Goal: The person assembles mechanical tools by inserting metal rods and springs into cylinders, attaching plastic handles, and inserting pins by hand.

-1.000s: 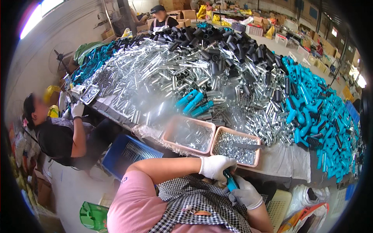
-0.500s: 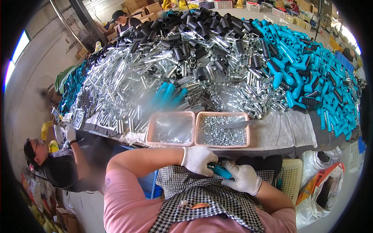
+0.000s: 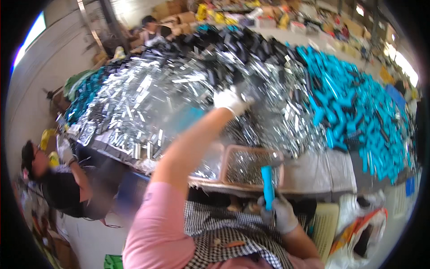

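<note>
- Blue handle (image 3: 268, 186) stands upright in the right hand (image 3: 281, 214), whose grip is closed round its lower end, just off the counter's near edge.
- Tray (image 3: 251, 167) of small metal parts sits right behind it at that edge.
- Left hand (image 3: 230, 101) reaches far out over the silver pile (image 3: 148, 96) mid-counter; its grip is too blurred to tell.
- Blue pile (image 3: 358, 112) fills the counter's right side.

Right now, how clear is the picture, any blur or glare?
Head view: motion blur smears the reaching left hand and the pile of silver metal parts; glare glints off that pile; fisheye bends the table edge; the right hand with its blue handle is sharper.
</note>
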Tool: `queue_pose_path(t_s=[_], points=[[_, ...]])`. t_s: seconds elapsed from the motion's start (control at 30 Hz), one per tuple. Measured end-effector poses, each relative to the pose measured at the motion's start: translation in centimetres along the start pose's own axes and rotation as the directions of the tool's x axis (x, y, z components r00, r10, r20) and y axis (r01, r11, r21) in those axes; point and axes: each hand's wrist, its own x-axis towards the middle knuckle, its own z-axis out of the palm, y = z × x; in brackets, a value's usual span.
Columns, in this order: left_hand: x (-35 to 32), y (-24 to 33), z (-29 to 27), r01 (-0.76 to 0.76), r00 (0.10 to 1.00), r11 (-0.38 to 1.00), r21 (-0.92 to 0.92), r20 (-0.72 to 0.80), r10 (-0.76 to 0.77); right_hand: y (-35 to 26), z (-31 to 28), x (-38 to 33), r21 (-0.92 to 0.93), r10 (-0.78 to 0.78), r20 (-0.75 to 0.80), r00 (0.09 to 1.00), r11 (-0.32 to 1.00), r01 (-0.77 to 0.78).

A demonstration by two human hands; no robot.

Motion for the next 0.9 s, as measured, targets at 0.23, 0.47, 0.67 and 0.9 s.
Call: queue_pose_path(t_s=[0.23,0.47,0.67,0.9], points=[[3.6,-3.1,5.1,0.003,1.0,0.971,-0.238,0.028,0.004,1.2,5.0,-1.3,-0.053,-0.137,-0.18,0.974,0.99,0.13],[-8.5,-6.3,-0.1,0.227,0.874,-0.38,-0.897,0.015,0.486,0.4,4.2,0.0,0.225,-0.059,0.152,0.987,0.974,0.024],[-14.4,-8.8,1.3,0.297,0.842,-0.507,-0.809,-0.03,0.539,0.7,6.3,2.2,0.271,0.001,0.31,0.951,0.959,-0.089],[-24.2,-7.9,3.7,0.317,0.768,-0.053,-0.947,0.223,0.6,4.0,6.7,2.1,0.229,0.135,0.238,0.962,0.954,-0.191]])
